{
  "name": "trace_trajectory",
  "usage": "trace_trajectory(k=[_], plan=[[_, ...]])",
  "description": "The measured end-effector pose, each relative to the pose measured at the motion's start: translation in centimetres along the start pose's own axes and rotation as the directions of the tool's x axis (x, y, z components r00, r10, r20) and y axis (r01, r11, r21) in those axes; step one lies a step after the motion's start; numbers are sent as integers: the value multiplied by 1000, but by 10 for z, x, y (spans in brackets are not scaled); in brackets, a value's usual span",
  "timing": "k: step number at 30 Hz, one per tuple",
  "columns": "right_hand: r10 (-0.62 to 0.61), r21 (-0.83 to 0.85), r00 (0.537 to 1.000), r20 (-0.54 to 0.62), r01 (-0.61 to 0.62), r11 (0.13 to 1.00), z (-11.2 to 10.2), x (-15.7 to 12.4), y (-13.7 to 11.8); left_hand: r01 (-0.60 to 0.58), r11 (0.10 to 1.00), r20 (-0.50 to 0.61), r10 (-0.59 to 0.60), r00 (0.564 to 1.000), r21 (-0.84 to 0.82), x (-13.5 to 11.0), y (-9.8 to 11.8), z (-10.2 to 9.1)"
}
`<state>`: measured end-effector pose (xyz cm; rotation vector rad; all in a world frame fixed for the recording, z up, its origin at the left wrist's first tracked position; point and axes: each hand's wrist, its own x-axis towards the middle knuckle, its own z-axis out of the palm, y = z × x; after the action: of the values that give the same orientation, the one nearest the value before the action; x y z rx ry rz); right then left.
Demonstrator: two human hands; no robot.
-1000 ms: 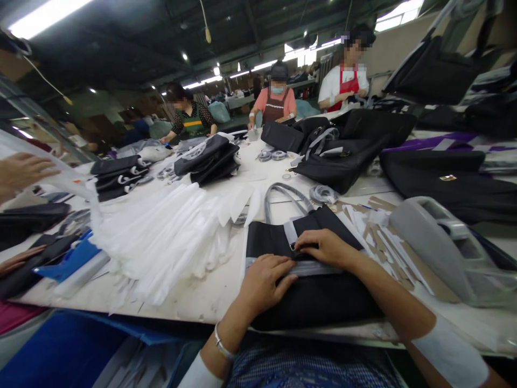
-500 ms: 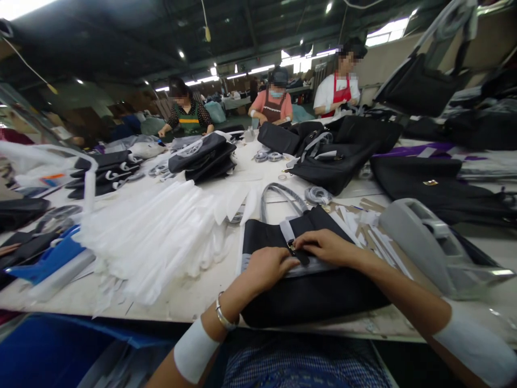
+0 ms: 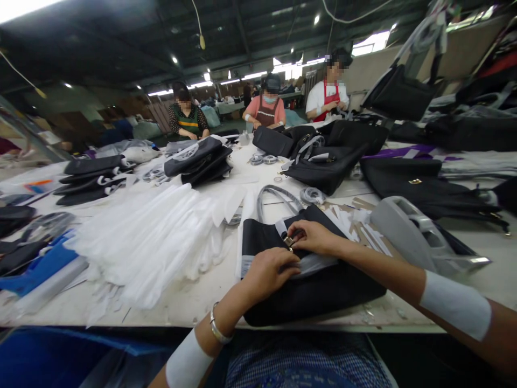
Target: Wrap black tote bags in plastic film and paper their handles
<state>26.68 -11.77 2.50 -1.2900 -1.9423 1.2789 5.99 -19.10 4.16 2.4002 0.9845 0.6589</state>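
Note:
A black handbag [image 3: 315,299] lies before me at the table's front edge, its handle [image 3: 278,189] wrapped in grey film and standing up behind it. A small gold metal clasp [image 3: 288,242] sits on a short strap at the bag's front. My right hand [image 3: 314,237] pinches at this clasp from the right, thumb and fingers close together. Just below, my left hand [image 3: 270,274] rests on the bag front with bent fingers pressed together; what its fingertips hold is hidden. Clear film [image 3: 319,264] covers a band across the bag.
White foam sheets [image 3: 149,237] are heaped to the left. On the right stands a grey tape dispenser [image 3: 407,231] beside paper strips [image 3: 363,229]. Black bags [image 3: 331,161] are piled farther back, with another stack [image 3: 202,159] left of them. Several co-workers sit or stand across the table.
My right hand has shifted slightly up at the clasp, which now shows more of its gold face. The black strap end seen below it is now out of sight. The view has turned slightly.

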Motion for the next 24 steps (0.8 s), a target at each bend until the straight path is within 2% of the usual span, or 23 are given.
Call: trace_trajectory(k=[2,4,7,9,11,14,18,21,24], plan=[[16,-28,998,69,-14,1000,0,0,0,-2,1000,-28,3,1000,30,1,-2,2],[64,-92,980,190,-47,995,-4,-1,-1,21,997,-48,-17,999,74,2,-6,4],[159,-244,916,368,-70,967,-17,-2,-9,91,988,-46,-86,995,126,7,-12,7],[137,-322,894,427,9,947,-28,-5,-18,128,984,-37,-124,992,125,10,-15,9],[71,-396,896,439,121,910,-35,-8,-29,133,984,-9,-133,991,120,12,-17,10],[7,-477,920,392,196,857,-39,-18,-37,142,980,53,-151,987,140,13,-19,13],[-141,-552,983,119,183,814,-31,-40,-25,182,979,54,-187,981,92,10,-21,14],[-285,-596,957,-48,201,777,-19,-60,-8,174,985,52,-173,984,-7,9,-19,8],[-443,-643,896,-35,319,697,-6,-75,7,182,983,56,-181,982,-16,14,-12,2]])
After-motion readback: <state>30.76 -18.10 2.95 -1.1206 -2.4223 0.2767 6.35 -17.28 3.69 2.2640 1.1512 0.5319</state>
